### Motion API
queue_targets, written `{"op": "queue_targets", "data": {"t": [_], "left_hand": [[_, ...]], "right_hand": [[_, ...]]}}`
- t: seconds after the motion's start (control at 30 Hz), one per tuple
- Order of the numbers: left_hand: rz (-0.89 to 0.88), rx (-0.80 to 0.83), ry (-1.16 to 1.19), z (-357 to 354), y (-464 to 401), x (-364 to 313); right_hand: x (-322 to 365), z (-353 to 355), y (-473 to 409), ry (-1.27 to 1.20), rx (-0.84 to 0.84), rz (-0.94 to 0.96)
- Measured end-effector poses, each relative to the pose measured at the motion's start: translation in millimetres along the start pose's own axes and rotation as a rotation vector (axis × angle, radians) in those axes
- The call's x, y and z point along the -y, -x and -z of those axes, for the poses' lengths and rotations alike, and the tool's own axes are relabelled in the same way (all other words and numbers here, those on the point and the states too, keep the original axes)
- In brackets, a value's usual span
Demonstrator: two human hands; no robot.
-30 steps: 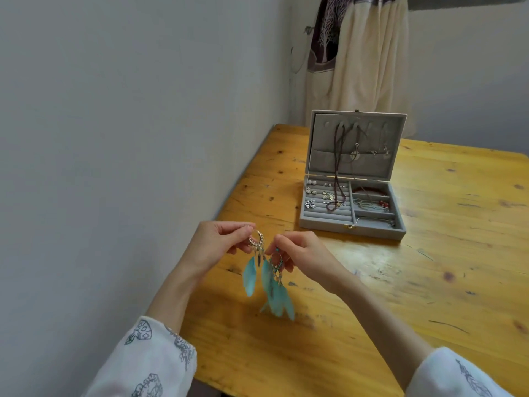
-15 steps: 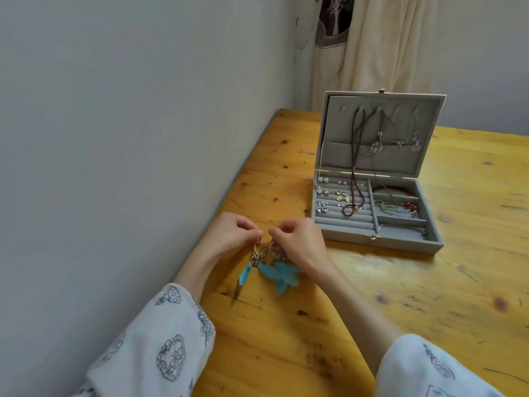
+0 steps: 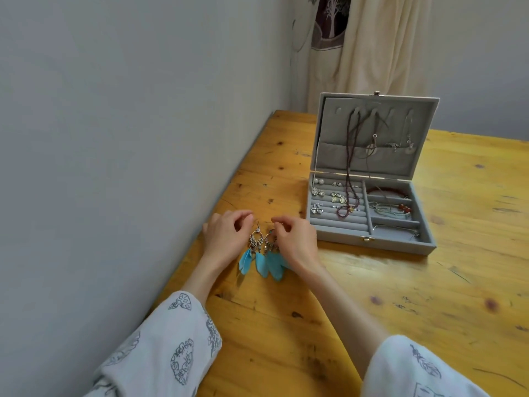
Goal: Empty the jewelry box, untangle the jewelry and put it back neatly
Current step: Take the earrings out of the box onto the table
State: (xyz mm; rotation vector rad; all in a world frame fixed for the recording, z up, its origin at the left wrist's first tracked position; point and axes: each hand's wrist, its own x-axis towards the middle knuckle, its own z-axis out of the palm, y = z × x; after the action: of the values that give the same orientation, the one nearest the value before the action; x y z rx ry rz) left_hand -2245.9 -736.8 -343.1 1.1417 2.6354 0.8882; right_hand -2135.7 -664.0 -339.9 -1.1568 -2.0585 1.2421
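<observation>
Left hand (image 3: 226, 239): fingers loosely curled, sitting just beside the left feather earring (image 3: 252, 250). We see no grip on it; fingertips end near the hook, contact unclear. Right hand (image 3: 294, 242): fingers curled down over the top of the right feather earring (image 3: 272, 253). It looks like a pinch on the metal part, but the fingers hide the contact, so we can't confirm it.

Both earrings lie flat on the wooden table (image 3: 372, 310) close to its left edge, against the wall (image 3: 114, 138), blue feathers pointing toward us. The feathers overlap, so we can't tell if the pair is separated or tangled.

Jewelry box (image 3: 372, 242) stands further in from the left edge, beyond and right of the hands, well apart from the earrings. Lid (image 3: 329, 133) is up. Necklaces (image 3: 350, 156) hang from the lid hooks; one dark beaded strand drops over the ring rolls in the left compartment. Stud earrings (image 3: 329, 196) sit in the roll slots. Right compartments hold a red bracelet (image 3: 386, 190), a beaded cord and a thin chain.

Nothing blocks the path between hands and box. Curtain (image 3: 372, 47) hangs behind the table's far edge.

Cut off: both printed sleeves (image 3: 171, 339) run out of the bottom of the view. Small pendants in the lid are too fine to identify.
</observation>
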Motion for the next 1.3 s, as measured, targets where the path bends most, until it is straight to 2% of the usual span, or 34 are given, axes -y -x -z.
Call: {"op": "queue_targets", "data": {"t": [0.2,0.37,0.53,0.63,0.73,0.9,1.03,1.3], "left_hand": [[0.029,0.009,0.043,-2,2,3],[0.143,0.004,0.134,-1,-2,-17],[-0.088,0.036,0.172,-18,-1,-62],[-0.194,0.06,0.117,-35,-11,-86],[-0.196,0.084,0.03,-51,-22,-93],[-0.204,0.089,0.03,-60,-21,-88],[-0.235,0.015,0.026,-60,-19,-87],[-0.24,0.024,0.011,-56,-20,-90]], "right_hand": [[-15,45,25,-0.242,-0.082,0.143],[-26,78,9,-0.207,-0.214,0.207],[-31,101,-21,-0.069,-0.314,0.235],[-35,104,-38,0.137,-0.274,0.247],[-39,98,-46,0.386,-0.206,0.262],[-45,89,-44,0.572,-0.129,0.282],[-42,86,-47,0.631,-0.082,0.285],[-44,86,-50,0.563,-0.104,0.272]]}}
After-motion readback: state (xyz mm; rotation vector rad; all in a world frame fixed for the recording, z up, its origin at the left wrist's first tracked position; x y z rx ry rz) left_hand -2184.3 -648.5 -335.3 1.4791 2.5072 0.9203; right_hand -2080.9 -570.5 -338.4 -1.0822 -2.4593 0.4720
